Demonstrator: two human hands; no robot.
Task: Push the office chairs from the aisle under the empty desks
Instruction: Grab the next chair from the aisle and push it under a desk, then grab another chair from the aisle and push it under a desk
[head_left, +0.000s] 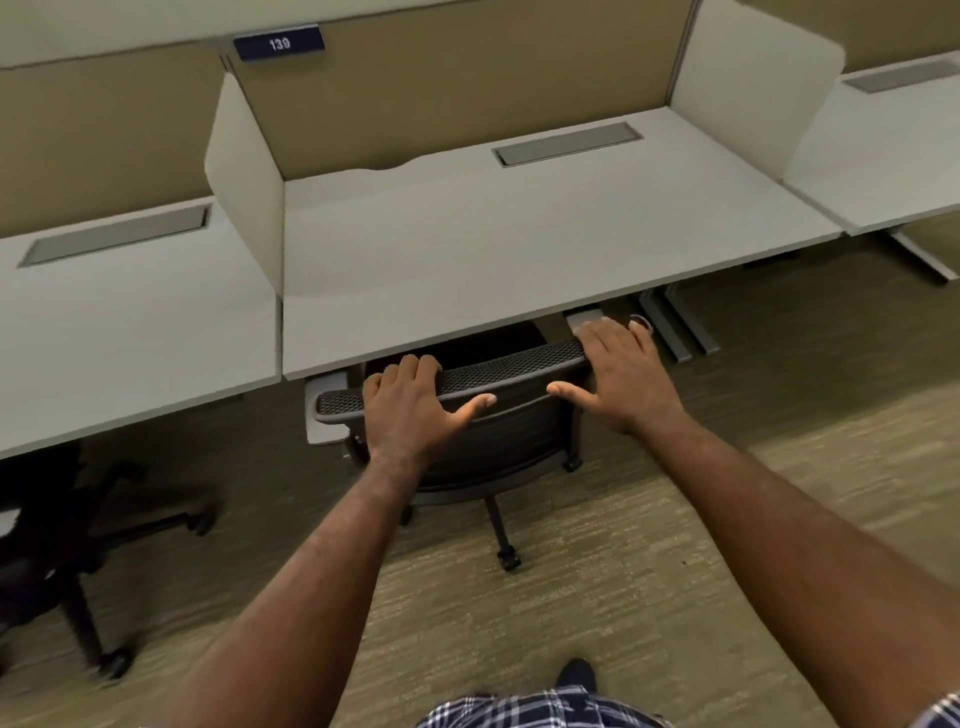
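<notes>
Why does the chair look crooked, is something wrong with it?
Nothing looks broken. The chair just sits turned a little, not square to the desk, with both hands, left hand and right hand, on its back.

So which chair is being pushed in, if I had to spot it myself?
Find the blue sign reading 139 on the tan partition; the white desk just right of it sits between two white side panels. The chair is at that desk's front edge, with both hands on its mesh back, unlike the untouched chair at far left.
</notes>
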